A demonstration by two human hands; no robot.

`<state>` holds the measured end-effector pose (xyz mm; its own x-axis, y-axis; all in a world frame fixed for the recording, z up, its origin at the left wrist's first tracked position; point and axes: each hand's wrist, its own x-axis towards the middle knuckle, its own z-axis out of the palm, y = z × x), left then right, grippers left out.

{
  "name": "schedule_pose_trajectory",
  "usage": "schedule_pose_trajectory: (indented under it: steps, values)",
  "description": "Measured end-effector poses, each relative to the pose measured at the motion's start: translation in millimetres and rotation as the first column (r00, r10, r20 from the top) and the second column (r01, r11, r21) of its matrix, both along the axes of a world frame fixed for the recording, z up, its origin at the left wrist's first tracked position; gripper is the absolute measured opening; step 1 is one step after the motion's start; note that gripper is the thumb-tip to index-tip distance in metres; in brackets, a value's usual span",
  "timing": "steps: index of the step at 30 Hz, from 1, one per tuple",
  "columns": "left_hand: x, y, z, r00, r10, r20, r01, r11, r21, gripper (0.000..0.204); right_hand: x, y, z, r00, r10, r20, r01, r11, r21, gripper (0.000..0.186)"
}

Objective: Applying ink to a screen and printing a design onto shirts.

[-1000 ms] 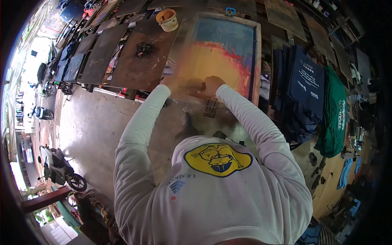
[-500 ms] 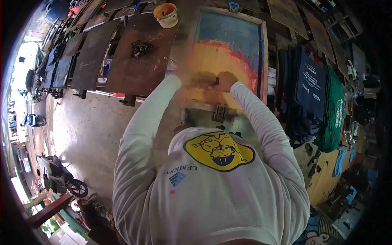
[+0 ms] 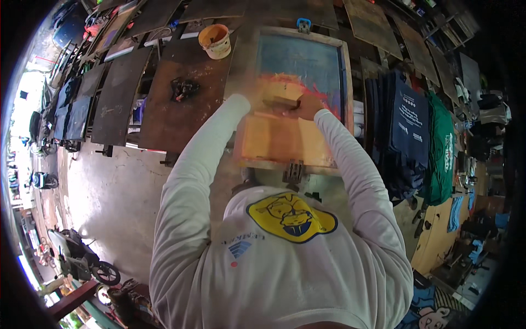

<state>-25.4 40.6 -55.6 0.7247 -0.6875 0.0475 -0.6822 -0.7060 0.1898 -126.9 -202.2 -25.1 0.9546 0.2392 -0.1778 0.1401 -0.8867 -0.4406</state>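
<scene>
A wooden-framed printing screen (image 3: pixel 298 55) lies in front of me, blue-grey on its far part and coated yellow-orange on its near part, with a ragged red ink edge between. Across the coated mesh stands a squeegee (image 3: pixel 281 103) with a brownish bar. My right hand (image 3: pixel 309 106) is closed around the squeegee's right end. My left hand (image 3: pixel 256 103), smeared by motion, is by the squeegee's left end near the frame's left side; its fingers cannot be made out. A metal hinge clamp (image 3: pixel 293 171) sits at the frame's near edge.
An ink-stained bucket (image 3: pixel 215 41) stands on the dark board (image 3: pixel 164 120) to the left, near a crumpled black rag (image 3: pixel 184 89). Dark blue printed cloth (image 3: pixel 408 120) and green cloth (image 3: pixel 440 148) hang at the right. A blue clip (image 3: pixel 303 24) tops the screen's far edge.
The squeegee and my right hand have moved away from me over the screen, farther from the near clamp. More of the orange coating shows behind it. The whole view has shifted slightly.
</scene>
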Motion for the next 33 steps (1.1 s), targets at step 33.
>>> schedule_pose_trajectory:
  steps: [33]
  values:
    - [65,-35,16,0.984,0.114,-0.138,-0.102,0.990,0.097,0.053,103,-13,2,0.991,-0.135,0.018,0.135,0.957,-0.258,0.064]
